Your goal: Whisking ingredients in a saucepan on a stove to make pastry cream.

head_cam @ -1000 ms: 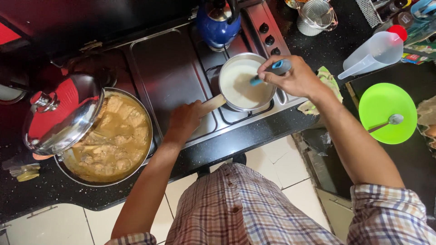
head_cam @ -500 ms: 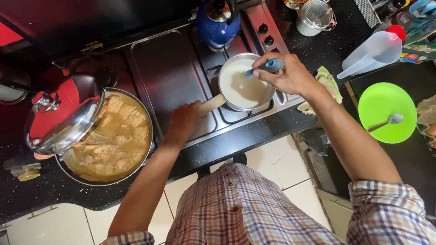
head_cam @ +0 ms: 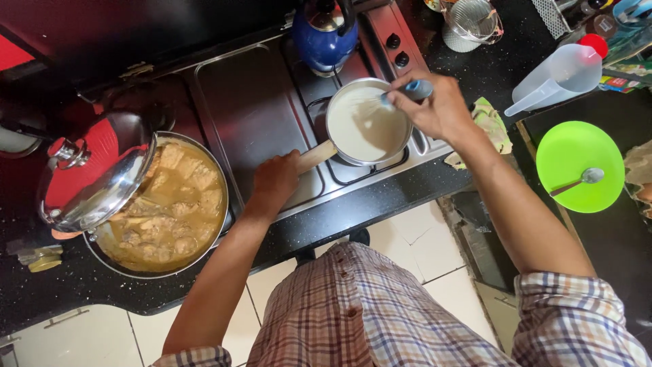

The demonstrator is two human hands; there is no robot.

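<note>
One saucepan (head_cam: 367,124) of pale batter sits on the stove (head_cam: 251,109), just below the blue kettle (head_cam: 324,37). My left hand (head_cam: 274,181) is clamped on its wooden handle; my right hand (head_cam: 438,109) pinches a blue-handled whisk (head_cam: 397,97) — wires in the batter. Left of the saucepan — a curry pot (head_cam: 163,211), lid (head_cam: 92,173) tilted. Far right, a green plate (head_cam: 577,166).

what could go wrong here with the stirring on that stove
The small saucepan is well filled with pale liquid, so brisk strokes of the whisk in the right hand might slop it over the rim. The left hand grips only the end of the wooden handle, so the pan could tip or slide. The lid rests tilted on the big curry pot and might slip off.
</note>
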